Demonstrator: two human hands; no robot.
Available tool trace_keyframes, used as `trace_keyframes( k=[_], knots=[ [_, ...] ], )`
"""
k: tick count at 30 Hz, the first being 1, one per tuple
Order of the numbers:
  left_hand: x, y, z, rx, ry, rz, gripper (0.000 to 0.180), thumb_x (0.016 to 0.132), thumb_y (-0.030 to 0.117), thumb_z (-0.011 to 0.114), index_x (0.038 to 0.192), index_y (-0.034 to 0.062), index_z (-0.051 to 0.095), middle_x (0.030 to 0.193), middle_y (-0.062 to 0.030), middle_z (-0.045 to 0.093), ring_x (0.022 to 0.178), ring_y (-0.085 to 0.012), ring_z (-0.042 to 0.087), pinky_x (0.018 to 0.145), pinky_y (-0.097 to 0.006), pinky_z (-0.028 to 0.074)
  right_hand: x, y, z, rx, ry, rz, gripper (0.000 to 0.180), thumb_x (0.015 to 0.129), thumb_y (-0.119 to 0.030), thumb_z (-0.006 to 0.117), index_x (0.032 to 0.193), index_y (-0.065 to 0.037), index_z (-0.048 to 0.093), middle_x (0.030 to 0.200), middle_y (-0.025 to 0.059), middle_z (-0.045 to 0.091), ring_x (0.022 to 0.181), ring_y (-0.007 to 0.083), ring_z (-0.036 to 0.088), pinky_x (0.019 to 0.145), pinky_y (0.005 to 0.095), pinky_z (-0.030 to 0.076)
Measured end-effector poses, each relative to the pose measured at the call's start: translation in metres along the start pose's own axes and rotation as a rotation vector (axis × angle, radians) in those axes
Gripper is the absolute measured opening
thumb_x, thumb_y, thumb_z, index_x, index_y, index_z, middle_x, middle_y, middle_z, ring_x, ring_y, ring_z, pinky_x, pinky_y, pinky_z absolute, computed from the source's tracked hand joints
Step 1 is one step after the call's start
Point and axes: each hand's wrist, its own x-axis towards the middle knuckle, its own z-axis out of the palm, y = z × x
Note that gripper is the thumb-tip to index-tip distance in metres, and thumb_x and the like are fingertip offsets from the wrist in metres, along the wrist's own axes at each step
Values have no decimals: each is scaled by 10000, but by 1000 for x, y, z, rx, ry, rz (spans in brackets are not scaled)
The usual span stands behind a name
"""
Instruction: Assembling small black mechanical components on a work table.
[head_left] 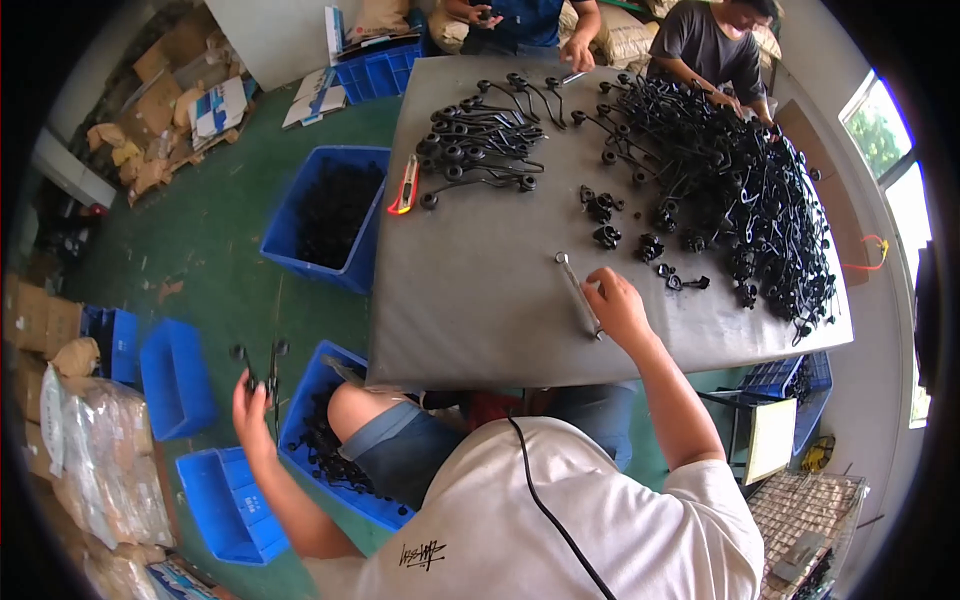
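My left hand (252, 412) is out to the left, beside the blue bin at my leg. It is closed around a few slim black rods (273, 370) with round ends, which stick up past the fingers. My right hand (618, 308) is low over the grey tabletop, fingers curved and apart, against or just beside a silver wrench (578, 292). The wrench lies slanted, both its ends showing. Beyond that hand are several small black joint pieces (607, 237). A row of black rods with round ends (485, 140) is at the table's far left.
A large tangled heap of black rods (740, 170) covers the table's right side. A red utility knife (405, 185) lies by the left edge. Blue bins (365, 262) of black parts stand left of the table; other blue bins (180, 380) are farther left. Two people (520, 25) work across the table.
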Motion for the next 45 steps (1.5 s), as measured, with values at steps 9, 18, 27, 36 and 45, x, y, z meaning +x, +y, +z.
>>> trace_keyframes(
  k=[9, 18, 27, 36, 45],
  knots=[
    [-63, -209, -108, 510, 138, -487, 704, 871, 353, 711, 1423, -29, 498, 1272, -158, 622, 1159, -213, 588, 981, -323, 447, 99, 12, 13, -156, 312, -161, 234, 908, -230, 659, 1079, -71, 638, 1023, 147, 619, 959, 358, 636, 810, 459, 521],
    [-43, -99, -7, 209, 100, -229, 579, 974, 229, 644, 1465, -13, 456, 1372, -184, 565, 1243, -254, 554, 1100, -358, 387, 246, -55, 62, 48, 332, -252, 303, 938, -223, 607, 1200, -75, 634, 1178, 152, 637, 1092, 375, 612, 927, 450, 500],
    [-111, -91, -39, 285, 171, -240, 566, 943, 205, 685, 1424, -21, 491, 1393, -224, 559, 1277, -283, 557, 1090, -400, 420, 332, -52, 80, -243, 244, 52, 364, 977, -335, 534, 1225, -96, 651, 1289, 154, 613, 1204, 366, 565, 1004, 464, 481],
    [-119, -90, -39, 263, 168, -348, 554, 945, 226, 678, 1410, -17, 502, 1355, -185, 593, 1216, -255, 581, 1050, -363, 445, 356, -55, 85, -148, 122, 190, 344, 919, -326, 606, 1177, -122, 706, 1234, 160, 665, 1158, 346, 624, 985, 446, 496],
    [-98, -33, 0, 236, 20, -236, 537, 971, 221, 649, 1428, -8, 482, 1367, -204, 583, 1254, -256, 572, 1074, -375, 437, 316, -96, 48, 644, 200, -75, 258, 903, -241, 685, 1037, -22, 705, 786, 95, 688, 736, 170, 635, 706, 326, 505]
  ],
)
